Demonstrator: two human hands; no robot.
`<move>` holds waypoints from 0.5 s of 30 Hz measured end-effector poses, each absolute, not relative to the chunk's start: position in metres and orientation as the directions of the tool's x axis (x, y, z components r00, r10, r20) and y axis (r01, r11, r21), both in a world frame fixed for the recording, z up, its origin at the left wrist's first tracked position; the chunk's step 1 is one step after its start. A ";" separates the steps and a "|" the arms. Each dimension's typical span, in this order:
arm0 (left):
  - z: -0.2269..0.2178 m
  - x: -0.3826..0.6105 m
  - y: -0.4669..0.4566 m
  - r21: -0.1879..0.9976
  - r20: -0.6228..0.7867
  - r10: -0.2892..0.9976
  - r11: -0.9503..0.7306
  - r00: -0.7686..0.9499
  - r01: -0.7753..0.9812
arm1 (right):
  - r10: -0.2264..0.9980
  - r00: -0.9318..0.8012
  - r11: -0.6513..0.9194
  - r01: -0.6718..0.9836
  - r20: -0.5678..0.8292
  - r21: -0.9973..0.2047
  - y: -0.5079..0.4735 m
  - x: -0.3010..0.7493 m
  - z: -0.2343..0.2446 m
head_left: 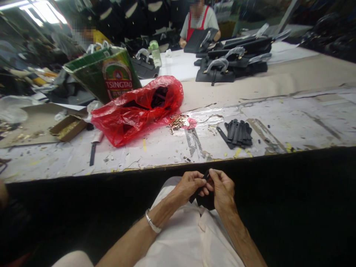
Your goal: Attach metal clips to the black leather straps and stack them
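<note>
Over my lap, just off the table's front edge, both hands meet on a black strap (206,175). My left hand (191,185) is closed round it, thumb on top. The fingertips of my right hand (222,187) pinch its upper end. More black pieces hang below my fingers, partly hidden by them. Similar black straps (238,132) lie in a pile on the table, ahead and to the right. Straight ahead is a small heap of gold metal fittings (180,121) beside a red plastic bag (130,118).
A green Tsingtao carton (116,74) stands behind the bag. To the left are a small cardboard box (68,128) of gold parts and a dark-bladed tool (93,152). Black handbags (215,76) are piled at the back right. Across the table, a person in a red apron (198,26) handles a black bag.
</note>
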State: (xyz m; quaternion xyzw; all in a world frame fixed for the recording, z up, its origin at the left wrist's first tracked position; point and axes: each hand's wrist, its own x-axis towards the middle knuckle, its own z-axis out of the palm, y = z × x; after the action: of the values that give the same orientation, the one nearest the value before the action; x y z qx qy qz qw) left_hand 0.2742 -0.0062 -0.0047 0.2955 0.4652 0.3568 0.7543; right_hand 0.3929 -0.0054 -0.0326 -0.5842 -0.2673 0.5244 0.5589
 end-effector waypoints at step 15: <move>-0.017 0.274 -0.005 0.889 -0.390 0.896 0.427 0.214 -0.165 | 0.925 0.259 -0.225 -0.214 -0.277 -0.951 -0.004 0.395 -0.039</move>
State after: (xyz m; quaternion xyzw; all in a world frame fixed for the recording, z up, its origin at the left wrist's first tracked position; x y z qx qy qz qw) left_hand 0.2742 -0.0055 -0.0166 0.3700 0.4933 0.3869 0.6856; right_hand 0.3946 -0.0044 -0.0385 -0.5797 -0.3069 0.5256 0.5418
